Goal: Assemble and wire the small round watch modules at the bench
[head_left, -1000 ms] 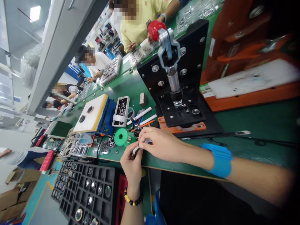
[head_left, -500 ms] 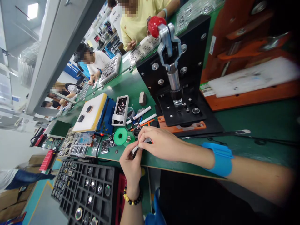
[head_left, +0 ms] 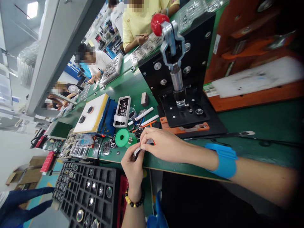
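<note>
My left hand [head_left: 133, 164] is closed, pinching a small silver-and-dark part [head_left: 136, 152] between thumb and fingers over the bench's front edge. Its exact kind is mostly hidden by the fingers. My right hand [head_left: 163, 145] meets it from the right with thumb and fingertips pressed together at the part's upper end. What the right fingers hold is covered; a bit of orange-red shows beneath that hand. Just behind the hands stands a green spool [head_left: 122, 138]. A black compartment tray [head_left: 104, 180] with several round watch-like pieces lies left of my left wrist.
A black toggle press [head_left: 177, 85] with a red knob stands behind my right hand, an orange fixture [head_left: 256, 95] right of it. White pens [head_left: 141, 116], a parts box [head_left: 122, 110] and a foam-topped blue box [head_left: 91, 112] lie on the green bench. Co-workers sit farther back.
My hands and the part stay nearly in place. The co-worker in yellow has moved a hand over the trays with a thin tool; a person at lower left has stepped closer.
</note>
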`<action>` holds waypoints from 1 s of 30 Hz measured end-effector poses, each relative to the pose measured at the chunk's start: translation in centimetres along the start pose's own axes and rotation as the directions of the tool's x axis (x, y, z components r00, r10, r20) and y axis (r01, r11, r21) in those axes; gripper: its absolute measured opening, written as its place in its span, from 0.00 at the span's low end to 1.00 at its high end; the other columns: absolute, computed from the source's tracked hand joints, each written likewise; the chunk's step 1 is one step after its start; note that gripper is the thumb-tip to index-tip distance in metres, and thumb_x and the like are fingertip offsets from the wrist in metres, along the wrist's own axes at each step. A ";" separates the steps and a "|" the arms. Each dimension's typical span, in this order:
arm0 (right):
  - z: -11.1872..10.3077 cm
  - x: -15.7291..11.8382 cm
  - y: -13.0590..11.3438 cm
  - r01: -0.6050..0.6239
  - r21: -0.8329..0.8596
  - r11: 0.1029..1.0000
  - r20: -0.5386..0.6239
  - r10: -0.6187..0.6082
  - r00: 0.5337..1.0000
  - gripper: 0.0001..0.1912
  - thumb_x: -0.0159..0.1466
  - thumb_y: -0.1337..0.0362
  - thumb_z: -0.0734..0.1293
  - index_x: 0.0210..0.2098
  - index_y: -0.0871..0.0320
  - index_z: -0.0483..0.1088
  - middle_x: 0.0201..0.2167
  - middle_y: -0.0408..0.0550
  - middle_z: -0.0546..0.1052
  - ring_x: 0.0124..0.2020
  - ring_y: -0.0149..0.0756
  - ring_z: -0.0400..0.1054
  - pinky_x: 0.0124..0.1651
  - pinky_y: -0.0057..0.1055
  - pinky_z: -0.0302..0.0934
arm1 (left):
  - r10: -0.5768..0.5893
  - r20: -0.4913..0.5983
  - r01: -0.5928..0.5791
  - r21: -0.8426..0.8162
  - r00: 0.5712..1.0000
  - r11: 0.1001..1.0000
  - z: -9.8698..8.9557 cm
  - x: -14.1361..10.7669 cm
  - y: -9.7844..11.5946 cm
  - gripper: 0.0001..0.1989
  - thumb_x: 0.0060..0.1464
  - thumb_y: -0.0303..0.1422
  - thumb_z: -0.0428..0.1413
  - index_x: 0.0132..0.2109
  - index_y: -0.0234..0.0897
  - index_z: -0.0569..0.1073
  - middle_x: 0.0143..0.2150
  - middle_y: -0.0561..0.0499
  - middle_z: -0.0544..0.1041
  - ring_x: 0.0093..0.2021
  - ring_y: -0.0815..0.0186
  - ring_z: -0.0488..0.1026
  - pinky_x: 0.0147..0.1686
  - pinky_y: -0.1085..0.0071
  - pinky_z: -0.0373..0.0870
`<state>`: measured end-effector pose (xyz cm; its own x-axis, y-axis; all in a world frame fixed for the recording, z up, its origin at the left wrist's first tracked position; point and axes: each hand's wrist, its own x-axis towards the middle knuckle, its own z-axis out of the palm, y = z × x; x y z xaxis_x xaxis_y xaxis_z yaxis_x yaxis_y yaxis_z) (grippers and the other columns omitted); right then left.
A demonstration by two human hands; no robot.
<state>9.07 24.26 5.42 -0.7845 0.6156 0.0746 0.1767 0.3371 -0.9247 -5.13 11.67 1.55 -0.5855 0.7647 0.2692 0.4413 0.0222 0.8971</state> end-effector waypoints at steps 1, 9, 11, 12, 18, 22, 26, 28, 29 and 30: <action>0.0 0.0 0.0 0.000 0.002 1.000 0.000 0.000 1.000 0.07 0.68 0.66 0.67 0.32 0.55 0.74 0.46 0.42 0.77 0.47 0.39 0.71 0.48 0.38 0.60 | 0.000 0.000 0.000 0.001 1.000 1.000 0.0 0.0 0.0 0.09 0.57 0.35 0.68 0.45 0.39 0.85 0.44 0.46 0.85 0.45 0.59 0.81 0.48 0.67 0.78; -0.2 0.1 -0.2 0.000 0.005 1.000 0.000 0.000 1.000 0.08 0.68 0.67 0.68 0.32 0.56 0.74 0.45 0.43 0.78 0.48 0.40 0.71 0.48 0.37 0.61 | -0.006 0.008 0.006 -0.005 1.000 1.000 -0.1 0.1 -0.3 0.09 0.57 0.35 0.68 0.46 0.40 0.85 0.45 0.47 0.85 0.45 0.60 0.81 0.48 0.67 0.77; -0.2 0.1 -0.2 0.005 0.013 1.000 0.002 -0.005 1.000 0.08 0.68 0.67 0.68 0.31 0.56 0.74 0.45 0.44 0.78 0.48 0.40 0.72 0.47 0.36 0.61 | -0.008 0.007 0.008 -0.005 1.000 1.000 -0.1 0.0 -0.2 0.10 0.57 0.35 0.68 0.46 0.39 0.85 0.44 0.46 0.85 0.45 0.59 0.81 0.48 0.67 0.77; -0.2 0.1 -0.2 0.007 0.017 1.000 0.000 -0.007 1.000 0.08 0.68 0.67 0.68 0.31 0.56 0.74 0.45 0.44 0.78 0.48 0.40 0.72 0.47 0.36 0.61 | -0.009 0.007 0.009 -0.004 1.000 1.000 -0.1 0.0 -0.2 0.10 0.57 0.35 0.68 0.46 0.39 0.85 0.45 0.46 0.85 0.45 0.59 0.81 0.48 0.67 0.77; -0.1 -0.1 -0.1 0.015 0.031 0.999 -0.006 -0.015 1.000 0.08 0.68 0.68 0.68 0.31 0.56 0.75 0.45 0.45 0.78 0.47 0.40 0.72 0.48 0.37 0.61 | -0.015 0.008 0.015 -0.009 1.000 1.000 -0.1 0.0 -0.1 0.09 0.57 0.35 0.68 0.46 0.40 0.85 0.45 0.47 0.85 0.45 0.60 0.81 0.49 0.67 0.76; -0.1 -0.1 -0.2 0.017 0.035 0.999 -0.005 -0.016 1.000 0.08 0.68 0.68 0.68 0.31 0.56 0.75 0.45 0.45 0.78 0.47 0.40 0.72 0.48 0.37 0.61 | -0.026 0.005 0.026 -0.010 1.000 1.000 0.0 -0.1 -0.1 0.09 0.57 0.35 0.68 0.45 0.40 0.85 0.44 0.47 0.85 0.45 0.60 0.80 0.48 0.68 0.76; -0.2 -0.1 -0.2 0.015 0.040 0.999 0.002 -0.015 1.000 0.08 0.68 0.68 0.68 0.31 0.56 0.75 0.45 0.44 0.78 0.47 0.39 0.72 0.48 0.36 0.61 | -0.026 0.004 0.026 -0.008 1.000 1.000 -0.1 0.0 -0.2 0.09 0.57 0.35 0.68 0.45 0.41 0.85 0.44 0.48 0.85 0.44 0.61 0.80 0.47 0.69 0.76; -0.2 -0.1 -0.2 0.015 0.040 0.999 0.001 -0.016 1.000 0.08 0.68 0.68 0.68 0.31 0.56 0.75 0.45 0.44 0.78 0.47 0.38 0.72 0.48 0.36 0.61 | -0.029 0.002 0.029 -0.003 1.000 1.000 -0.1 0.0 -0.2 0.10 0.57 0.35 0.68 0.45 0.40 0.85 0.44 0.48 0.85 0.44 0.61 0.80 0.47 0.69 0.76; -0.2 -0.1 -0.2 0.015 0.040 0.999 0.000 -0.015 1.000 0.08 0.68 0.68 0.68 0.32 0.56 0.75 0.45 0.44 0.78 0.47 0.38 0.72 0.48 0.36 0.61 | -0.030 0.002 0.030 -0.003 1.000 1.000 -0.1 0.0 -0.2 0.10 0.57 0.35 0.68 0.45 0.40 0.85 0.44 0.47 0.85 0.44 0.61 0.80 0.47 0.68 0.76; -0.1 0.0 -0.2 0.014 0.039 0.999 -0.001 -0.014 1.000 0.08 0.68 0.68 0.68 0.32 0.56 0.75 0.45 0.44 0.78 0.47 0.39 0.72 0.48 0.36 0.61 | -0.031 0.003 0.031 -0.004 1.000 1.000 -0.1 0.1 -0.2 0.10 0.57 0.35 0.68 0.45 0.40 0.85 0.44 0.47 0.85 0.44 0.60 0.80 0.48 0.68 0.76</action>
<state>9.15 24.28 5.65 -0.7861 0.6118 0.0884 0.1419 0.3178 -0.9375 -5.27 11.67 1.43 -0.5969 0.7656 0.2398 0.4203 0.0439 0.9063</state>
